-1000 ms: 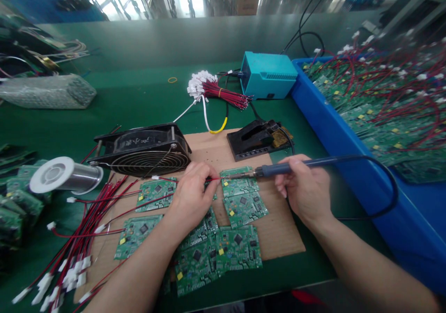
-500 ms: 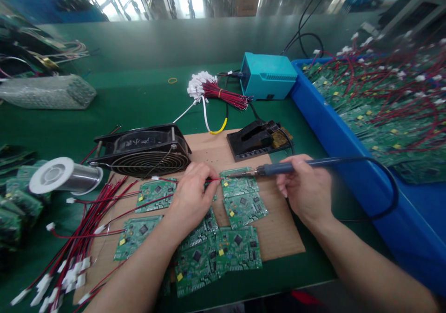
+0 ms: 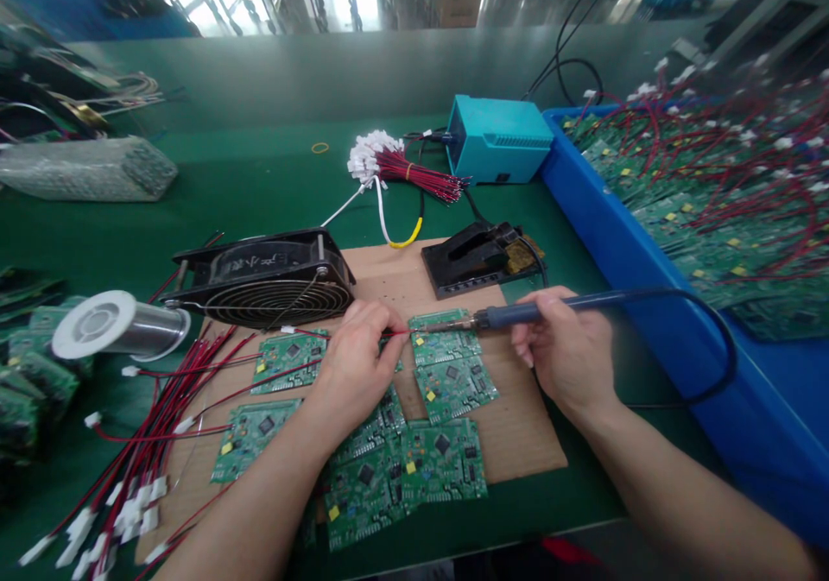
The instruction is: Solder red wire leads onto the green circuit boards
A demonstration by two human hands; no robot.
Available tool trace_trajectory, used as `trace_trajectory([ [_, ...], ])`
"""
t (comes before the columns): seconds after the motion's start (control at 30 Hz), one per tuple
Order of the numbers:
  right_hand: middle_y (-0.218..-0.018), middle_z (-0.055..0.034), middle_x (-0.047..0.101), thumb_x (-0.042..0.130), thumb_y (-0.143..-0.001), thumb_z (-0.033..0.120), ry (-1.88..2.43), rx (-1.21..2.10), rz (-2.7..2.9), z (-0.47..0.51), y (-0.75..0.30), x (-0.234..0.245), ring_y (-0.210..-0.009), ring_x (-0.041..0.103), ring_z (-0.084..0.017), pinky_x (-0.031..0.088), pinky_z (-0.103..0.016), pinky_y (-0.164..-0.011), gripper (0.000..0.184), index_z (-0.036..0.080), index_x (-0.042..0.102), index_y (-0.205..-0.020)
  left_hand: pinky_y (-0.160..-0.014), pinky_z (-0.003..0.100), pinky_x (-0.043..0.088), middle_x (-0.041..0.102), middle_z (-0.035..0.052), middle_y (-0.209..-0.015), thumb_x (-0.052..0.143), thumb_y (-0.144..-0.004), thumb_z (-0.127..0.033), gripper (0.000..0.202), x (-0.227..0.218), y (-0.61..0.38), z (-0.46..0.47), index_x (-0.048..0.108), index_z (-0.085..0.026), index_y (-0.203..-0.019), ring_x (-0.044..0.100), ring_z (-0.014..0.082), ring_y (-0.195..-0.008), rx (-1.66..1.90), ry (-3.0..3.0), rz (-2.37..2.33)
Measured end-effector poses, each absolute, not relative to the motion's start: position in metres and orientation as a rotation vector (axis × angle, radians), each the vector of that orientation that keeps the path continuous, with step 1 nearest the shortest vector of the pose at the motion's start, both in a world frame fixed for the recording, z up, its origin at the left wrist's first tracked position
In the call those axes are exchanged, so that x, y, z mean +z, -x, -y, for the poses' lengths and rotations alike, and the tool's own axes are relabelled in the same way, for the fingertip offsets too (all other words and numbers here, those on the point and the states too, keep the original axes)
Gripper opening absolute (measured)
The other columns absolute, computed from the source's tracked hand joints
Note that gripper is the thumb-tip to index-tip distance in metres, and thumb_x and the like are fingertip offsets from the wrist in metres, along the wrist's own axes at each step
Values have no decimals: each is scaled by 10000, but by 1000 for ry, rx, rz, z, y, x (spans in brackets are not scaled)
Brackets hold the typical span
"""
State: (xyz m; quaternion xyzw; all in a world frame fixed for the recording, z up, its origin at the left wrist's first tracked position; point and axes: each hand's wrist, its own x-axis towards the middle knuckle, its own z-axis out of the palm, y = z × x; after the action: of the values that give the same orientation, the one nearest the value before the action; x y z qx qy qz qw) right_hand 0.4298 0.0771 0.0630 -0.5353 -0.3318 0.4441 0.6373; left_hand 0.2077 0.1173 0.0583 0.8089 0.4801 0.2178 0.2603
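My left hand [image 3: 359,361] pinches a thin red wire [image 3: 396,333] and holds its end at the left edge of a green circuit board [image 3: 446,348]. A blue-handled soldering iron [image 3: 518,313] is gripped in my right hand [image 3: 570,352], and its metal tip meets the wire end on that board. Several more green boards [image 3: 414,464] lie on a brown cardboard sheet [image 3: 518,443] under and around both hands.
A black fan [image 3: 265,279] lies behind my left hand, a solder spool [image 3: 117,325] to its left. Loose red wires with white plugs [image 3: 142,443] spread at the left. Behind stand a black iron stand [image 3: 476,257], a teal soldering station [image 3: 498,139], a wire bundle [image 3: 401,167]. A blue bin [image 3: 648,270] of wired boards fills the right.
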Motion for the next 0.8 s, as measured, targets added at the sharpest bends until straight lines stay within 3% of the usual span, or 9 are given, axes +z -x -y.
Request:
trace_trajectory([
  [0.8, -449, 10, 577, 669, -782, 353, 1191, 995, 724, -78, -430, 63, -311, 464, -94, 342, -153, -266, 217, 164, 587, -714, -747, 334, 444, 636, 12, -790, 557, -867, -115, 138, 57, -206, -118, 555, -199, -757, 557, 204, -829, 615, -2198, -1274],
])
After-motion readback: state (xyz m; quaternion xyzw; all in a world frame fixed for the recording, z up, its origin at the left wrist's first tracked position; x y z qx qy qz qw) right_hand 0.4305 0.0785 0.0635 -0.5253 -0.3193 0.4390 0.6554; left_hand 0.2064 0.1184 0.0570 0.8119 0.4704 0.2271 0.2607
